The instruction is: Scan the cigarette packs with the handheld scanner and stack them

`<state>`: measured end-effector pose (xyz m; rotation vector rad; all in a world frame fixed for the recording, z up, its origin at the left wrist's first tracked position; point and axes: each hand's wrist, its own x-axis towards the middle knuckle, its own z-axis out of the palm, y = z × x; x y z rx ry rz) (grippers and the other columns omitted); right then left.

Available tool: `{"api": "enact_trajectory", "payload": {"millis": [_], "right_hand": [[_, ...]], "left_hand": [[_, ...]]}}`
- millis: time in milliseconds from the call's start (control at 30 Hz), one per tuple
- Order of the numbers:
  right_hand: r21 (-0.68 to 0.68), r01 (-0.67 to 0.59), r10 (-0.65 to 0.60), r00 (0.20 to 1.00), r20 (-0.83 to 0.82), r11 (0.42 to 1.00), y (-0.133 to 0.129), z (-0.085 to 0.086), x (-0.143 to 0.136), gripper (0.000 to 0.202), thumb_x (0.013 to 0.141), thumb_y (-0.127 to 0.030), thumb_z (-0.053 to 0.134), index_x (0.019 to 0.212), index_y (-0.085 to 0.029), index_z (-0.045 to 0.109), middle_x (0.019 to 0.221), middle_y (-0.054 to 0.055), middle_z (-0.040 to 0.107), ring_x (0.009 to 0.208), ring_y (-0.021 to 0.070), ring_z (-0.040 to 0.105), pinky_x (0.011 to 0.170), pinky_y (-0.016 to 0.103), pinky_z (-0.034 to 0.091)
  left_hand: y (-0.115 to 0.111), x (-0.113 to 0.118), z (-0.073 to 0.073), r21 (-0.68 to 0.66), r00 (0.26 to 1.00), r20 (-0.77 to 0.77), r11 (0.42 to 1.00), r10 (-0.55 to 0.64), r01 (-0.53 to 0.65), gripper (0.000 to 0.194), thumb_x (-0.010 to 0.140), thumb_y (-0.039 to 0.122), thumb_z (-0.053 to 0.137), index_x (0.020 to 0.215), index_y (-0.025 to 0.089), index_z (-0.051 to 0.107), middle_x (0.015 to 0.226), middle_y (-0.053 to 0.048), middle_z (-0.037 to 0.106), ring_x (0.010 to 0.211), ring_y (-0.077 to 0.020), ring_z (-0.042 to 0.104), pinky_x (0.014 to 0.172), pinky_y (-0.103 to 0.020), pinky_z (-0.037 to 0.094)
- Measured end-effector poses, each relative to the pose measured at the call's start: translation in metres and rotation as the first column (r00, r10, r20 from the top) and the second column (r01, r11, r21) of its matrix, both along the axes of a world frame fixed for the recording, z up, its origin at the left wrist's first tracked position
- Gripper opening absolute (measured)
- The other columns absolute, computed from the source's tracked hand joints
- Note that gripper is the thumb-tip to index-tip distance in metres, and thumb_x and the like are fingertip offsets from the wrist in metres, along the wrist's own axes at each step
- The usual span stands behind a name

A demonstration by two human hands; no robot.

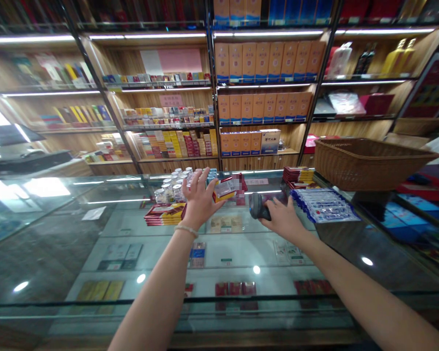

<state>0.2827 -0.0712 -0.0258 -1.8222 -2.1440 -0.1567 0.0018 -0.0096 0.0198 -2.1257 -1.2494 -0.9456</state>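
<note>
A red and yellow packet (225, 189) with a white barcode label is in my left hand (199, 197), gripped at its left end above the glass counter, its label facing up. My right hand (281, 217) is closed around the handle of a dark handheld scanner (258, 206), whose head points left toward the packet. Left of my left wrist lies a stack of similar red and yellow packets (164, 214). Another such stack (298, 176) sits at the back right, beyond the right hand. Rows of small clear-and-white containers (173, 185) stand behind my left hand.
Blue and white wrapped packs (325, 205) lie on the glass counter (124, 234) right of my right hand. A wicker basket (369, 163) stands behind them. Boxes and bottles fill the wall shelves (263, 87). A slip of paper (94, 213) lies at the left.
</note>
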Motion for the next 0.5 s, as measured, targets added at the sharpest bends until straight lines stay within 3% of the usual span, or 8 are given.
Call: {"api": "enact_trajectory", "payload": {"millis": [133, 300, 400, 500], "right_hand": [[-0.041, 0.006, -0.005, 1.0, 0.028, 0.999, -0.003, 0.003, -0.002, 0.045, 0.095, -0.044, 0.057, 0.129, -0.016, 0.06, 0.134, 0.02, 0.07, 0.145, 0.039, 0.049, 0.122, 0.078, 0.007], [-0.072, 0.035, -0.032, 0.999, 0.044, 0.997, -0.003, 0.014, 0.0, 0.078, 0.095, -0.07, 0.047, 0.15, -0.014, 0.051, 0.161, 0.024, 0.047, 0.157, 0.0452, 0.028, 0.12, 0.081, -0.001], [0.028, 0.053, -0.052, 0.998, -0.034, 0.998, 0.005, 0.03, 0.001, 0.086, 0.094, -0.071, 0.049, 0.159, -0.015, 0.04, 0.169, 0.022, 0.034, 0.16, 0.0433, 0.02, 0.122, 0.079, 0.007], [0.128, -0.022, 0.037, 0.993, -0.112, 0.991, 0.018, 0.048, -0.001, 0.079, 0.093, -0.055, 0.059, 0.162, -0.023, 0.036, 0.169, 0.017, 0.037, 0.159, 0.0404, 0.025, 0.121, 0.077, 0.02]], "left_hand": [[0.0, 0.0, 0.0, -0.011, 1.0, 0.017, 1.0, -0.007, 0.007, 0.065, 0.075, 0.051, 0.085, 0.132, 0.026, 0.064, 0.169, -0.016, 0.038, 0.156, -0.0405, 0.031, 0.127, -0.067, 0.004], [-0.001, -0.001, 0.001, -0.015, 0.999, 0.05, 1.0, -0.01, 0.011, 0.063, 0.075, 0.05, 0.086, 0.13, 0.026, 0.065, 0.168, -0.017, 0.039, 0.157, -0.0408, 0.03, 0.127, -0.067, 0.003], [-0.002, 0.0, 0.003, 0.004, 0.999, 0.041, 1.0, -0.02, 0.02, 0.063, 0.077, 0.052, 0.084, 0.13, 0.025, 0.065, 0.168, -0.018, 0.039, 0.157, -0.0408, 0.03, 0.128, -0.067, 0.003], [-0.004, 0.001, 0.006, 0.036, 0.998, 0.04, 0.998, -0.046, 0.044, 0.062, 0.079, 0.052, 0.083, 0.131, 0.025, 0.064, 0.168, -0.018, 0.038, 0.157, -0.0405, 0.03, 0.128, -0.066, 0.005]]}}
